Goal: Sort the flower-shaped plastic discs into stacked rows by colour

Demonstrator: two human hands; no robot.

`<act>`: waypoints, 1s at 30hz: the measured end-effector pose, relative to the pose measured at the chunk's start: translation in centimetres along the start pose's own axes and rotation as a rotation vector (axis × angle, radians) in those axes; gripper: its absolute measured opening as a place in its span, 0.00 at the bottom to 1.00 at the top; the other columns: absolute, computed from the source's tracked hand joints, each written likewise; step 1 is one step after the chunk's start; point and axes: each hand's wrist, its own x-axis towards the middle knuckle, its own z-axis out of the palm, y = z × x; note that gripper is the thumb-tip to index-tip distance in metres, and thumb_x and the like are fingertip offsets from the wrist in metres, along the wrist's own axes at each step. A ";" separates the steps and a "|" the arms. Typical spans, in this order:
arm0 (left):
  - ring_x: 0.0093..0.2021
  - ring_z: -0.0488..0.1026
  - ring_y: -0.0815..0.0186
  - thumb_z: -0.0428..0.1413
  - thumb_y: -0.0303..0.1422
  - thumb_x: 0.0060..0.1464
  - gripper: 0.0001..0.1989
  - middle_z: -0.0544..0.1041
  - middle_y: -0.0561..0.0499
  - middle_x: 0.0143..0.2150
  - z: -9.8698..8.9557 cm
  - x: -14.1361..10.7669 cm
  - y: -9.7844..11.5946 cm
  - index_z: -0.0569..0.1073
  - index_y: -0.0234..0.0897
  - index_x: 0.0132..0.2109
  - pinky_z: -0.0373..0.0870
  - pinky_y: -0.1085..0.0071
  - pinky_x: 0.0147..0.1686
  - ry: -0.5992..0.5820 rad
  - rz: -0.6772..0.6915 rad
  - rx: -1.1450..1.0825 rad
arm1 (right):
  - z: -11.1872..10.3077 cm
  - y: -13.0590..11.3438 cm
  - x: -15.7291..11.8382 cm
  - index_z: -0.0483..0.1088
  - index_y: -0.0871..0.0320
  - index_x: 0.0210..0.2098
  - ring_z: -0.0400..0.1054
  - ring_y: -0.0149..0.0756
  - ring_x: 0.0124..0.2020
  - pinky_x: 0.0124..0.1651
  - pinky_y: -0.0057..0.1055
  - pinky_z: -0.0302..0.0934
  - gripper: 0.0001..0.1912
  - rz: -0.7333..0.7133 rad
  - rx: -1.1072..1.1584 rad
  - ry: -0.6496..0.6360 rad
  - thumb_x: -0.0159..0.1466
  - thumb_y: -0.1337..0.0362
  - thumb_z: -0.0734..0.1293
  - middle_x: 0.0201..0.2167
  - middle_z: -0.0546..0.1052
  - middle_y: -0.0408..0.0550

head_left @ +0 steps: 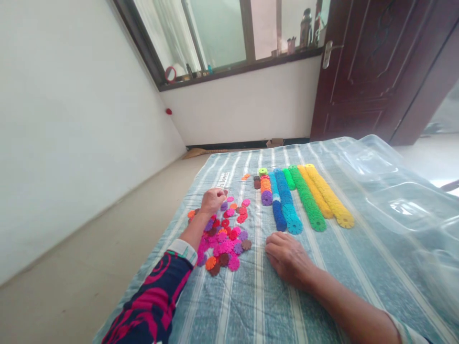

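My left hand [213, 199] is closed in a pinch at the far edge of a loose pile. A small brown notched plastic disc [225, 192] shows at its fingertips. Pink, red, purple, orange and brown interlocking discs [225, 246] are heaped by my left forearm. On the bedcover, my right hand [289, 257] lies with curled fingers; their undersides are hidden. Just beyond it are overlapping rows of discs: dark blue [278, 215], light blue [292, 222], green [311, 210] and yellow [333, 203]. A shorter orange and purple row [266, 191] is on their left.
Clear plastic containers [405, 208] stand on the right of the striped bedcover [244, 306]. Near the far edge lie a brown stack [256, 182] and a few orange discs [245, 177]. Behind are a window sill [244, 71] and a dark red door [376, 71].
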 end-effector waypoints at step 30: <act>0.47 0.73 0.58 0.55 0.35 0.51 0.09 0.80 0.47 0.38 -3.5 -5.9 -7.4 0.79 0.41 0.29 0.67 0.68 0.50 0.062 -0.207 0.391 | -0.5 -0.2 -0.8 0.69 0.57 0.28 0.65 0.35 0.36 0.40 0.32 0.57 0.14 0.017 0.046 -0.016 0.69 0.69 0.57 0.33 0.74 0.48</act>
